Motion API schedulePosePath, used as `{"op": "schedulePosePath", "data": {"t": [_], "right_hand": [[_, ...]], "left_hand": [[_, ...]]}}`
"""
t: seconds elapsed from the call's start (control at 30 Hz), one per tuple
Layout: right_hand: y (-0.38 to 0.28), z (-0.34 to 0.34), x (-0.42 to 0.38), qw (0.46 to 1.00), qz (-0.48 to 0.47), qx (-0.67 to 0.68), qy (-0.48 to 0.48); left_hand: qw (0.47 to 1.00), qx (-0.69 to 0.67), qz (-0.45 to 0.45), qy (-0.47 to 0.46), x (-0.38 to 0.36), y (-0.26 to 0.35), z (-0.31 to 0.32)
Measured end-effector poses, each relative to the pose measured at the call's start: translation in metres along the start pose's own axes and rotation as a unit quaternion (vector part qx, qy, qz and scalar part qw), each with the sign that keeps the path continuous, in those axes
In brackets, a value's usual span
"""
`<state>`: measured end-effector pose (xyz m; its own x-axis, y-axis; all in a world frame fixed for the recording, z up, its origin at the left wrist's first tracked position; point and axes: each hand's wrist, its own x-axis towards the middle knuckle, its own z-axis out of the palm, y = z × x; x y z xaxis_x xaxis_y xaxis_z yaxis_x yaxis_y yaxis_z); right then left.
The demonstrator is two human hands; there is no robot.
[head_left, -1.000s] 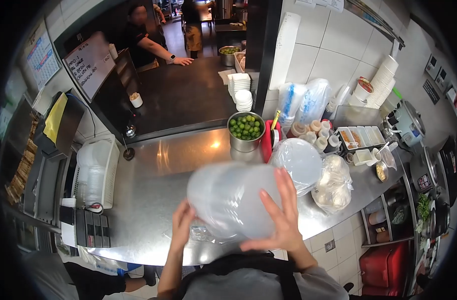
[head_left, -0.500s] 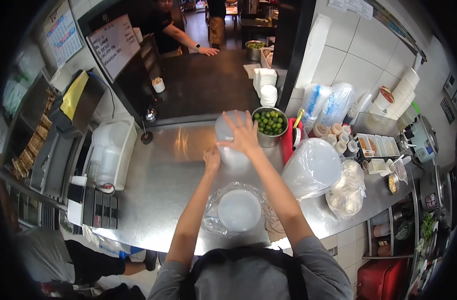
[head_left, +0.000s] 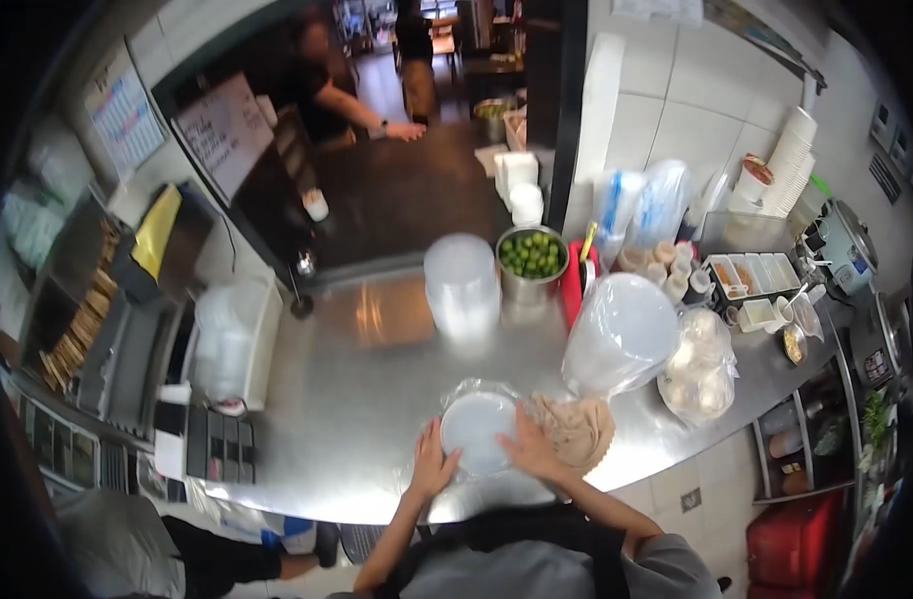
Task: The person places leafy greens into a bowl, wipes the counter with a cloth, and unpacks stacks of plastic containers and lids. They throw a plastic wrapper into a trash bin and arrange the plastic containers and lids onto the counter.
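A round, translucent white plastic container (head_left: 477,431) sits in crumpled clear wrap (head_left: 484,387) near the counter's front edge. At its left side is my left hand (head_left: 432,461), fingers stretched out and thumb toward the rim. My right hand (head_left: 528,447) is slightly blurred at the opposite side, fingers spread at the rim. Both hands are open around it. Farther back, a tall stack of translucent containers (head_left: 462,285) stands upright beside a metal pot (head_left: 531,290) of small green citrus fruit (head_left: 532,256). A beige cloth (head_left: 581,431) lies just right of my right hand.
Bagged containers (head_left: 621,334) and a knotted clear bag of pale contents (head_left: 698,369) stand to the right. Squeeze bottles and a condiment tray (head_left: 761,275) sit beyond. On the left is a white basket (head_left: 262,339). One person's hand (head_left: 406,131) rests on the dark pass counter (head_left: 396,200).
Both my hands have left the tall container stack at the back and come down to the wrapped container in front. The view has shifted slightly, uncovering the cloth.
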<state>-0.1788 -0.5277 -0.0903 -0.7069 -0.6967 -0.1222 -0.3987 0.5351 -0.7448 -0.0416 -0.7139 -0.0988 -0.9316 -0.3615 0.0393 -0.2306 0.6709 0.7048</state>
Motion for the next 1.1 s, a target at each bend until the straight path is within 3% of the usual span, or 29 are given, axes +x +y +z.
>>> {"op": "schedulePosePath", "data": {"t": [0.17, 0.27, 0.4, 0.47, 0.53, 0.57, 0.67, 0.73, 0.8, 0.87, 0.93, 0.97, 1.0, 1.03, 1.1], "right_hand": [[-0.016, 0.03, 0.041, 0.991, -0.047, 0.089, -0.088], [-0.049, -0.017, 0.032, 0.976, -0.18, 0.111, -0.042], [-0.045, -0.099, -0.021, 0.993, -0.103, -0.047, 0.031], [0.001, -0.094, -0.05, 0.986, -0.009, -0.154, 0.066], [0.049, -0.079, -0.084, 0.953, -0.108, -0.263, 0.106], [0.068, -0.08, -0.091, 0.922, -0.17, -0.322, 0.13], [0.114, -0.113, -0.097, 0.904, -0.115, -0.357, 0.204], [0.15, -0.136, -0.089, 0.929, -0.069, -0.27, 0.244], [0.156, -0.154, -0.078, 0.94, 0.034, -0.266, 0.209], [0.158, -0.171, -0.064, 0.953, 0.037, -0.277, 0.116], [0.144, -0.174, -0.048, 0.957, -0.042, -0.136, 0.254], [0.139, -0.175, -0.041, 0.944, -0.075, -0.059, 0.316], [0.145, -0.174, -0.028, 0.94, -0.075, 0.094, 0.319], [0.158, -0.167, -0.008, 0.915, -0.068, 0.245, 0.313], [0.181, -0.155, 0.02, 0.801, -0.042, 0.528, 0.28]], "left_hand": [[0.999, -0.041, -0.013, 0.008, 0.019, -0.06, -0.039], [0.999, -0.033, 0.007, -0.021, 0.028, -0.078, -0.061], [0.998, 0.019, 0.052, -0.004, 0.034, -0.067, -0.069], [0.982, 0.175, 0.058, 0.039, 0.036, -0.037, -0.079], [0.971, 0.213, 0.058, 0.096, 0.041, 0.021, -0.09], [0.975, 0.185, 0.079, 0.093, 0.047, 0.045, -0.095], [0.983, 0.083, 0.146, 0.079, 0.07, 0.097, -0.091], [0.978, 0.01, 0.202, 0.052, 0.088, 0.12, -0.084], [0.966, -0.114, 0.234, -0.013, 0.112, 0.142, -0.058], [0.934, -0.277, 0.202, -0.094, 0.141, 0.149, -0.017], [0.9, -0.394, 0.107, -0.152, 0.17, 0.153, 0.024], [0.901, -0.404, 0.083, -0.136, 0.184, 0.154, 0.044], [0.9, -0.415, 0.058, -0.123, 0.196, 0.154, 0.065], [0.898, -0.424, 0.031, -0.114, 0.199, 0.154, 0.077], [0.91, -0.399, 0.017, -0.11, 0.191, 0.157, 0.089]]}}
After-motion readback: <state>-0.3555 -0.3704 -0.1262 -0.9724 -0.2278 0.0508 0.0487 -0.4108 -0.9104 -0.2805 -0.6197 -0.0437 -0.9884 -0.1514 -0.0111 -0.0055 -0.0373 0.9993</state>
